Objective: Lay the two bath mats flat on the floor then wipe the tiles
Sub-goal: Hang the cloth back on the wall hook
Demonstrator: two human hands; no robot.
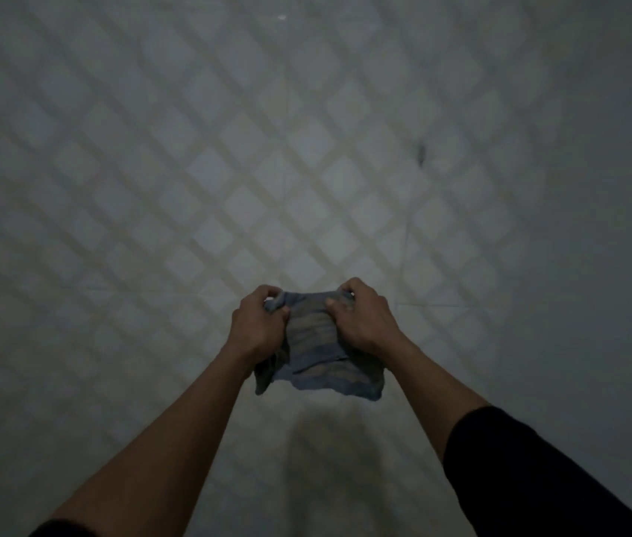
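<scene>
A small blue-grey striped cloth hangs bunched between both hands over the pale tiled floor. My left hand is closed on its upper left edge. My right hand grips the upper right edge, thumb pressed on the fabric. The cloth's lower part droops loosely below the wrists. No bath mat shows in this view.
The tiles carry a diamond lattice pattern with lighter grout lines. A small dark mark sits on the floor at the right. The scene is dim, and a shadow falls on the tiles below the cloth.
</scene>
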